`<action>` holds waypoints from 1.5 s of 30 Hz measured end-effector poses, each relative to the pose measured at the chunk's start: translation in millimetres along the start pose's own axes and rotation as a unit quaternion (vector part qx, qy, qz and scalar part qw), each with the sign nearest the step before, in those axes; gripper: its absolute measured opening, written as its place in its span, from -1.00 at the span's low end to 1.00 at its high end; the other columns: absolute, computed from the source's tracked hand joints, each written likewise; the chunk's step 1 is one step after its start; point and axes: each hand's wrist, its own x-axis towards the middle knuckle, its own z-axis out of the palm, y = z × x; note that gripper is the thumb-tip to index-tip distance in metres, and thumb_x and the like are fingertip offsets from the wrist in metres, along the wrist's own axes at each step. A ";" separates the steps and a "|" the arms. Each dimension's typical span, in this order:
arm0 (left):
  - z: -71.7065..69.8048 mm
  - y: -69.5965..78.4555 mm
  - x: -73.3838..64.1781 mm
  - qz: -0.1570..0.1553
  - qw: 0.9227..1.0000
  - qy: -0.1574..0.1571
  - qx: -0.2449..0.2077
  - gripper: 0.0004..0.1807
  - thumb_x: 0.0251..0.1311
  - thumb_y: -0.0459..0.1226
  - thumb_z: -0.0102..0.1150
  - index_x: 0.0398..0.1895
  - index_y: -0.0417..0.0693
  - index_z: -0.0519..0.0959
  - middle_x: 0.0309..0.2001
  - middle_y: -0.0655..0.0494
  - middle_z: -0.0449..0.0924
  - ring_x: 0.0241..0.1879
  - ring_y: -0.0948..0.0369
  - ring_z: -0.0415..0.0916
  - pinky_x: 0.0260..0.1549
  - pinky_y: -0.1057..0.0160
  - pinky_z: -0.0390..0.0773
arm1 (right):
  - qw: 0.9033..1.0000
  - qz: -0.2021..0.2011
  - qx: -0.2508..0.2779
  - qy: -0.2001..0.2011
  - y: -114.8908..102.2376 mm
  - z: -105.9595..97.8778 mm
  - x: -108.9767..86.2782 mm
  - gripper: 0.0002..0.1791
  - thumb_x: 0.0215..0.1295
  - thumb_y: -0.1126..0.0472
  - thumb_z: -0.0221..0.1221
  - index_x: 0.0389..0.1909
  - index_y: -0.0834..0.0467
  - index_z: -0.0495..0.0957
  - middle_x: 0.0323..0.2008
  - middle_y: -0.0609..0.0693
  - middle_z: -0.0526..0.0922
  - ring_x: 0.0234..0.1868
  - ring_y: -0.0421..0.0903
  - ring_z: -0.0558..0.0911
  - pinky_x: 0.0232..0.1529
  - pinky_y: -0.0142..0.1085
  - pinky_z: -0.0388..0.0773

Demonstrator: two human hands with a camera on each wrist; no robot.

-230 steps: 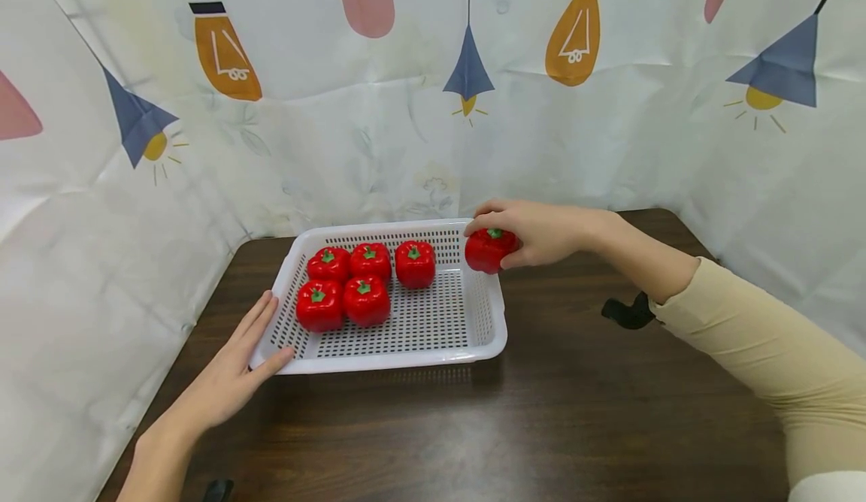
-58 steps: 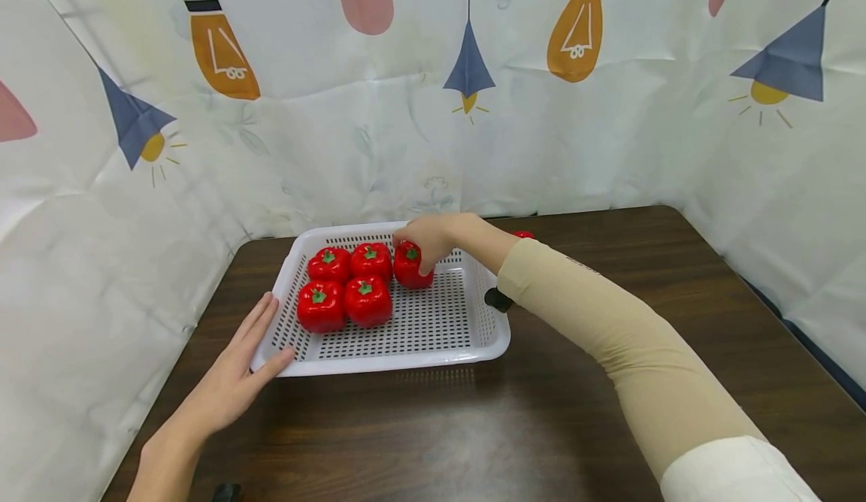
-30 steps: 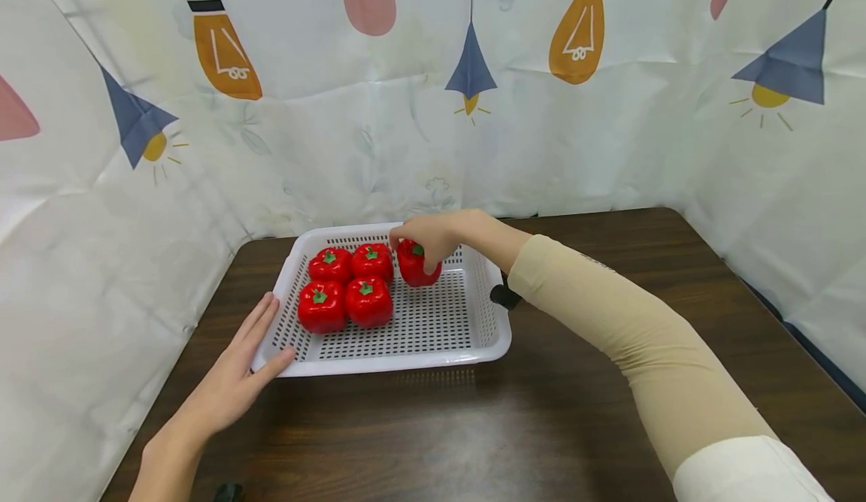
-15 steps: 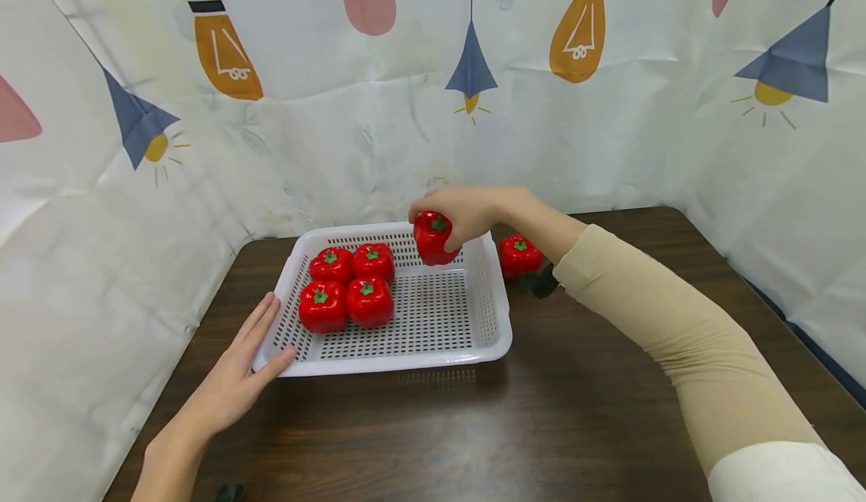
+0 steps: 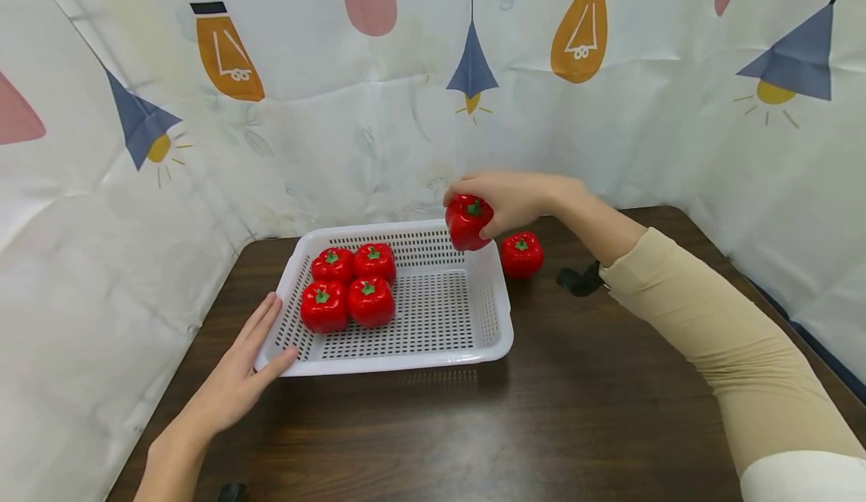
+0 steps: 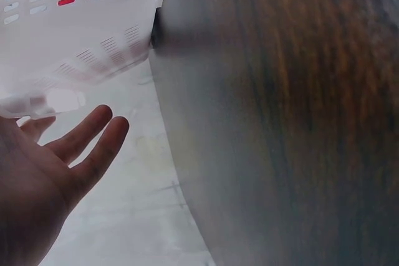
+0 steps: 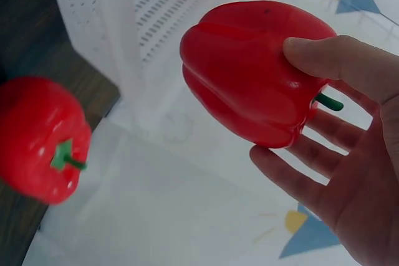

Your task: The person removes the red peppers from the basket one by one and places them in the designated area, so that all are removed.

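Note:
My right hand (image 5: 517,200) grips a glossy red bell pepper (image 5: 467,224) with a green stem, held up over the right rim of a white perforated basket (image 5: 399,364). In the right wrist view the thumb and fingers close around that held pepper (image 7: 255,73). My left hand (image 5: 233,370) rests on the basket's left edge with fingers spread, and its extended fingers (image 6: 93,160) show beside the basket wall in the left wrist view. Several red bell peppers (image 5: 325,306) sit grouped in the basket's left half. Another bell pepper (image 5: 521,255) stands on the table just right of the basket.
The dark brown wooden table (image 5: 541,412) carries the basket near its back edge. A white curtain (image 5: 399,141) printed with lamps and bulbs hangs behind and along both sides. A black strap end (image 5: 579,282) hangs below the right wrist.
My right hand has lifted a bell pepper out of the basket and moved it rightward to the right rim. An earlier pepper now stands on the table. The left hand has stayed in place.

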 end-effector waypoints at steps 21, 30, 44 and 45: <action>-0.4 6.5 -1.4 0.003 1.000 -0.001 -0.003 -0.08 0.40 -0.11 0.23 0.68 0.04 -0.04 0.66 0.02 -0.23 0.49 -0.32 -0.03 0.18 -0.56 0.19 | 0.998 -0.008 -0.005 0.054 26.3 -6.0 -56.8 -0.32 0.10 0.34 0.46 0.28 0.14 0.47 0.20 -0.01 0.53 0.21 0.01 0.49 0.21 -0.01 0.53; -0.1 5.5 -1.3 0.009 1.000 0.002 -0.008 -0.09 0.40 -0.13 0.23 0.68 0.06 -0.03 0.67 0.08 -0.23 0.52 -0.30 -0.06 0.22 -0.55 0.13 | 0.997 -0.011 -0.002 0.074 39.3 -5.6 -73.2 -0.37 0.12 0.40 0.42 0.24 0.14 0.49 0.13 -0.05 0.55 0.13 -0.03 0.51 0.13 -0.03 0.54; -1.6 7.3 -1.5 -0.001 1.000 -0.003 0.001 -0.09 0.40 -0.10 0.23 0.69 0.09 -0.04 0.66 0.06 -0.23 0.51 -0.30 -0.05 0.19 -0.55 0.17 | 0.997 0.022 0.030 0.069 59.1 2.5 -96.3 -0.34 0.11 0.43 0.43 0.26 0.13 0.48 0.15 -0.01 0.54 0.15 0.02 0.49 0.14 0.05 0.53; -1.9 7.3 -1.5 -0.001 1.000 -0.003 0.001 -0.09 0.40 -0.10 0.23 0.69 0.09 -0.04 0.66 0.06 -0.23 0.51 -0.30 -0.04 0.19 -0.55 0.18 | 0.997 0.022 0.031 0.070 60.9 3.7 -97.3 -0.34 0.10 0.44 0.43 0.26 0.13 0.49 0.14 -0.02 0.55 0.15 0.02 0.49 0.13 0.04 0.53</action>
